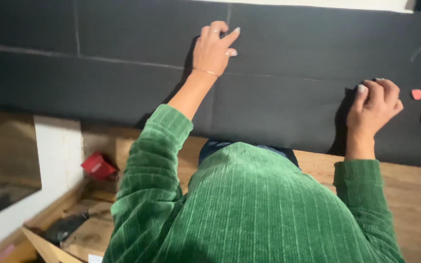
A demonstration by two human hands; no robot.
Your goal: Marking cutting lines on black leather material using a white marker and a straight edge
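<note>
Fabric (278, 102), dark and matte, covers the far half of the counter (415, 195), and both my arms reach out over it from green ribbed sleeves (249, 209). My left hand (214, 48) stretches farthest, arm nearly straight, wrist bare with a thin bracelet (205, 72) across it. Its grip is loose and holds nothing: the fingers are spread and slightly curled, fingertips pressing down on the fabric beside a pale chalk-like line (123, 62) that runs left to right across the cloth. My right hand (372, 108) sits nearer and to the right, wrist bent, fingers curled into a closed fist with the knuckles up and the thumb laid along the side. I cannot tell whether that fist has anything inside it; it rests on the fabric. Just right of it, apart from the knuckles, a small pink piece (417, 94) lies on the cloth. Near the fabric's front edge, bare wooden counter shows on the right. Down on the left, below the counter edge, a red object (98, 166) lies among wooden boards (86, 234).
</note>
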